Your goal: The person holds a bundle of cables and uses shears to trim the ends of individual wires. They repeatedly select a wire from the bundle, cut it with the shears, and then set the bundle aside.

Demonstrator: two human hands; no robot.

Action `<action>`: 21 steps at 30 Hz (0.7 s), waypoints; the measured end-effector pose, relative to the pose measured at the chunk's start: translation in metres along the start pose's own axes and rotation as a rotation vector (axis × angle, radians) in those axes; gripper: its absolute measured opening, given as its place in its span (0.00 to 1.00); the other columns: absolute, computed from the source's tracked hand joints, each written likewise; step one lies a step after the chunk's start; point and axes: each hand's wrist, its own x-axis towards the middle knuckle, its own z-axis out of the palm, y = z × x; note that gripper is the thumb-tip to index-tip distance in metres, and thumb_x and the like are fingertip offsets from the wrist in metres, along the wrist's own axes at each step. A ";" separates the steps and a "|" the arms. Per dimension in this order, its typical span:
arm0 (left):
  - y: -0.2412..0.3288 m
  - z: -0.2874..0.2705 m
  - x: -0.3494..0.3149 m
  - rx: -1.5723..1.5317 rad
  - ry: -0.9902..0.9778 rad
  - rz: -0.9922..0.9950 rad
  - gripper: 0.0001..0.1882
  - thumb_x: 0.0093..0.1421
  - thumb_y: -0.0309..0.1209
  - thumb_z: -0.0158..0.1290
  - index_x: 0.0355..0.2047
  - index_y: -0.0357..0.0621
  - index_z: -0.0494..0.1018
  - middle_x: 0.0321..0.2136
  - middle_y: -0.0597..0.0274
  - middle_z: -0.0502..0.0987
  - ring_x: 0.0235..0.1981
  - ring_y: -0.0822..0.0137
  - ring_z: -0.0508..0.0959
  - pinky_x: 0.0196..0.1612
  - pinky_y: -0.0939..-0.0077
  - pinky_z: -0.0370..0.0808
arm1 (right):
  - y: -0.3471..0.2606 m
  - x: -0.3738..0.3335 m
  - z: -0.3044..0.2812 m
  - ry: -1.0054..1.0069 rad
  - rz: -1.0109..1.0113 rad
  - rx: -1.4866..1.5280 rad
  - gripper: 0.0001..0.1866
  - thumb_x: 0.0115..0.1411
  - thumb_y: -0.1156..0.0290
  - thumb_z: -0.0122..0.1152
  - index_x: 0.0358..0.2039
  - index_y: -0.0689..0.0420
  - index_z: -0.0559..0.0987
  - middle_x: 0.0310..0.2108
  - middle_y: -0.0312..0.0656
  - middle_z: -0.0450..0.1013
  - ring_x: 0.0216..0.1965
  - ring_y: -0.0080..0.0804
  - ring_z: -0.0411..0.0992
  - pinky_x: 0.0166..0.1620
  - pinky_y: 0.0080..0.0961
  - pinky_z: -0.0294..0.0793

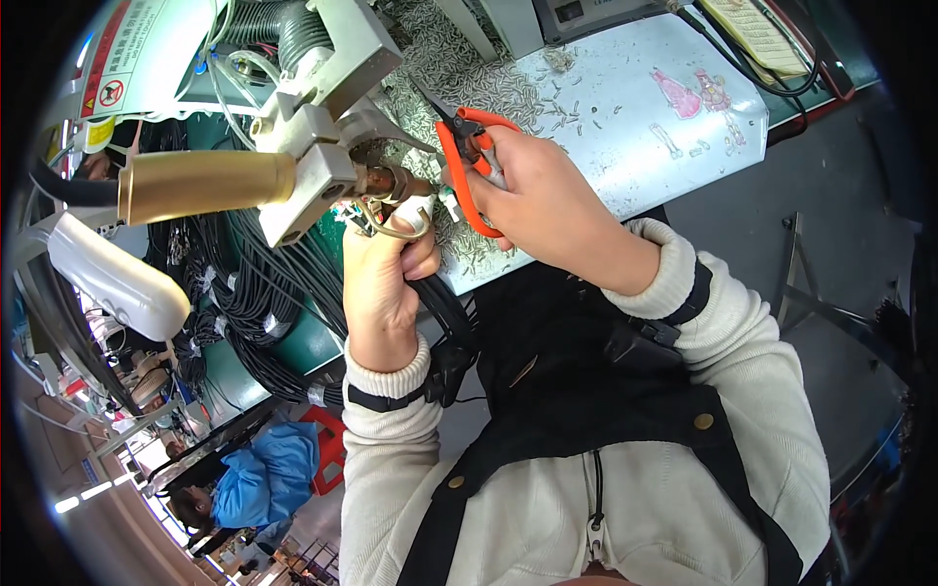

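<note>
My right hand (552, 190) is closed round a pair of orange-handled cutting pliers (453, 161), whose dark jaws point up and left over a heap of small metallic bits. Beside it, my left hand (386, 269) is closed with its thumb up, gripping black cable (442, 305) that hangs out below the fingers. Near its fingertips is a small whitish piece (415, 210), partly hidden by a bent metal tube. Just above the left hand sits the tip of a machine head with a gold cylinder (210, 186) and a metal clamp block (308, 190).
Cut bits (489, 93) are strewn across a pale board (635, 127) with pink drawings. Bundles of black cable (259, 283) lie on the green bench at left. A white rounded lamp-like part (117, 278) juts out there. A person in blue (269, 469) sits farther off by a red stool.
</note>
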 end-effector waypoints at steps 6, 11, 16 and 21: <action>0.001 0.001 -0.001 0.040 0.024 0.000 0.08 0.51 0.25 0.51 0.30 0.38 0.64 0.16 0.70 0.61 0.10 0.82 0.53 0.12 0.88 0.50 | -0.002 0.000 0.002 0.016 0.039 0.000 0.09 0.55 0.70 0.50 0.30 0.64 0.68 0.12 0.35 0.65 0.11 0.17 0.62 0.15 0.16 0.62; 0.004 0.004 -0.015 -0.083 -0.045 -0.114 0.08 0.52 0.25 0.50 0.32 0.36 0.67 0.18 0.67 0.65 0.13 0.79 0.60 0.16 0.86 0.57 | -0.002 -0.010 0.001 0.007 0.015 0.105 0.10 0.55 0.68 0.52 0.30 0.62 0.69 0.12 0.32 0.63 0.11 0.16 0.60 0.16 0.15 0.60; -0.011 0.019 -0.045 0.125 0.264 0.124 0.07 0.53 0.25 0.49 0.31 0.34 0.69 0.21 0.62 0.70 0.17 0.75 0.67 0.21 0.83 0.64 | -0.019 -0.024 -0.013 -0.203 0.256 0.444 0.09 0.54 0.68 0.55 0.26 0.61 0.70 0.12 0.30 0.61 0.11 0.16 0.58 0.16 0.15 0.60; -0.024 0.017 -0.064 0.310 0.012 0.084 0.06 0.54 0.24 0.48 0.29 0.33 0.70 0.24 0.58 0.72 0.19 0.71 0.70 0.25 0.81 0.67 | -0.029 -0.035 -0.017 -0.223 0.043 0.201 0.09 0.51 0.70 0.58 0.26 0.62 0.72 0.13 0.31 0.64 0.13 0.16 0.60 0.17 0.16 0.60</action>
